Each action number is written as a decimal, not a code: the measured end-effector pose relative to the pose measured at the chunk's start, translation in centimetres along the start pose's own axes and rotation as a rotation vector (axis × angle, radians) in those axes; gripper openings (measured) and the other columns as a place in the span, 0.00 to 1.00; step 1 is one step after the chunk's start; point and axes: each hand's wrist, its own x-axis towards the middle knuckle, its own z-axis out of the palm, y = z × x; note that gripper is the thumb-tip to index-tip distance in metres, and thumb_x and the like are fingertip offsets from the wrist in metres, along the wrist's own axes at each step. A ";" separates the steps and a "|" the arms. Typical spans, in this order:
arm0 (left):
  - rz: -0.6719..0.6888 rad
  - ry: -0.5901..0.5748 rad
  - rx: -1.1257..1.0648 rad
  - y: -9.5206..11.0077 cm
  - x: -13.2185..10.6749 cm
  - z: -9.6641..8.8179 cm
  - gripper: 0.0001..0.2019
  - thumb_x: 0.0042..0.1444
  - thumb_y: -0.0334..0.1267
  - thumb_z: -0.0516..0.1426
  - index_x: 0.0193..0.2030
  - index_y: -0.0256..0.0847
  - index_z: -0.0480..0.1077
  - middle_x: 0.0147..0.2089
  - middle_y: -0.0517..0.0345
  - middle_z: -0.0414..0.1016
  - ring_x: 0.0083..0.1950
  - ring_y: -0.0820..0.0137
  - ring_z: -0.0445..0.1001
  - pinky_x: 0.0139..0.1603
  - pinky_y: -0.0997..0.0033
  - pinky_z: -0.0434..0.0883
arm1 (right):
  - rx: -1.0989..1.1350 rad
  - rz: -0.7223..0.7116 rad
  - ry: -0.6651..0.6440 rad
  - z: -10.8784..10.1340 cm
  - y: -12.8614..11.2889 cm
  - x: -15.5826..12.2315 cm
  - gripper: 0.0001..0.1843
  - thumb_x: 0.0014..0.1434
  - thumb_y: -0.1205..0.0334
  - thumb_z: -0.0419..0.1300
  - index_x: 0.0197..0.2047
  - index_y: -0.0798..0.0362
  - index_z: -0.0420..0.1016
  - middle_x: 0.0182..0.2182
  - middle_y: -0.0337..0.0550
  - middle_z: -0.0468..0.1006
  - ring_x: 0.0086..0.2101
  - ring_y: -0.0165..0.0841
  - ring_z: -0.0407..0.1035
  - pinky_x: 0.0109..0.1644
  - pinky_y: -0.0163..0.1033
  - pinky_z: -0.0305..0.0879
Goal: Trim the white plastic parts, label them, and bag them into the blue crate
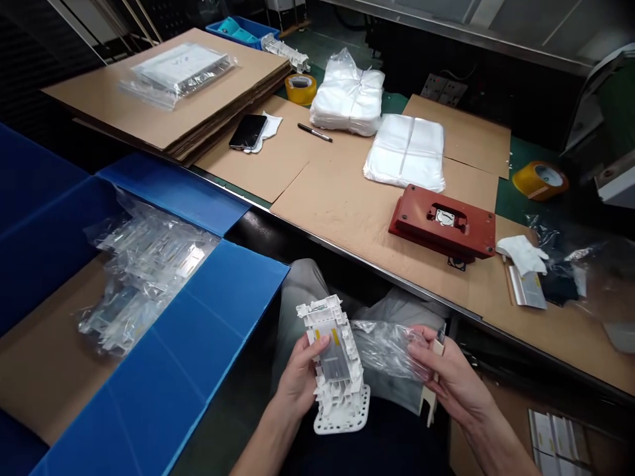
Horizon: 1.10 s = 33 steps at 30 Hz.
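White moulded-plastic frame w/ notched sides (337, 398) is in L hand (298, 377), held over the lap: thumb pressed on its front, fingers wrapped round the L side & back. R hand (446, 370) is closed on a crumpled clear plastic bag (384, 347) plus a flat beige strip w/ forked lower end (428, 400). Bag stretches L from R fingers to just beside the frame; can't tell if they touch. Strip pokes out above & below R hand.

Frame's tall, narrow, tilted a bit, top leaning L. Rows of clips & tabs along both edges; wide rounded base plate w/ small holes at btm. Translucent grey panel (337, 365) set in front face, two short yellow strips near its top, L thumb next to them. Bag's see-through, wrinkled, shiny.

Containers: big open blue box w/ brown bottom (218, 297) on the L, flaps out; inside, a pile of clear-bagged parts (153, 258), white & grey showing thru, a few yellow marks. Small blue plastic bin (262, 30) at far end of bench, teal pc (232, 28) inside. Flat clear bag (149, 96) on the cardboard stack (124, 125) holds a flat white item.
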 end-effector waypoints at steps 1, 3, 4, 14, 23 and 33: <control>0.004 -0.021 0.013 0.4 -0.1 0.0 0.17 0.52 0.36 0.66 0.49 0.39 0.75 0.42 0.53 0.83 0.40 0.63 0.80 0.37 0.71 0.73 | -0.040 -0.027 0.045 0.0 0.1 0.1 0.19 0.48 0.52 0.75 0.38 0.51 0.76 0.19 0.31 0.61 0.19 0.23 0.50 0.18 0.30 0.39; 0.005 -0.084 0.043 1.4 -0.7 0.1 0.22 0.48 0.35 0.67 0.52 0.37 0.75 0.44 0.50 0.82 0.42 0.58 0.80 0.36 0.69 0.73 | -0.077 -0.066 0.108 0.1 0.2 0.4 0.18 0.51 0.49 0.73 0.37 0.51 0.77 0.18 0.31 0.61 0.19 0.24 0.50 0.20 0.32 0.44; 0.011 -0.147 0.091 2.1 -1.0 0.1 0.27 0.47 0.35 0.67 0.56 0.36 0.73 0.44 0.48 0.82 0.43 0.55 0.80 0.38 0.67 0.73 | -0.094 -0.080 0.117 0.2 0.2 0.5 0.17 0.54 0.47 0.71 0.38 0.51 0.78 0.17 0.32 0.61 0.19 0.25 0.51 0.21 0.33 0.46; 0.240 -0.616 1.466 4.5 -1.7 4.2 0.57 0.49 0.34 0.63 0.75 0.54 0.27 0.41 0.62 0.76 0.34 0.65 0.70 0.34 0.71 0.60 | -0.693 -0.338 -0.177 0.8 -2.2 -0.2 0.23 0.68 0.45 0.54 0.50 0.53 0.81 0.17 0.34 0.66 0.21 0.29 0.60 0.28 0.36 0.57; 0.192 -0.418 1.218 3.9 -0.5 4.0 0.23 0.49 0.40 0.65 0.52 0.47 0.67 0.39 0.58 0.74 0.43 0.57 0.73 0.40 0.66 0.64 | -1.393 -0.567 -0.377 -1.5 -4.7 -1.4 0.18 0.70 0.51 0.52 0.36 0.48 0.78 0.30 0.42 0.77 0.32 0.35 0.70 0.38 0.39 0.63; 0.022 -0.237 0.388 1.1 -0.4 2.4 0.28 0.52 0.40 0.67 0.56 0.45 0.58 0.44 0.52 0.78 0.41 0.59 0.79 0.41 0.60 0.75 | -1.183 -0.416 -0.320 -1.8 0.1 0.3 0.21 0.72 0.52 0.47 0.32 0.51 0.72 0.26 0.37 0.72 0.28 0.32 0.67 0.32 0.36 0.60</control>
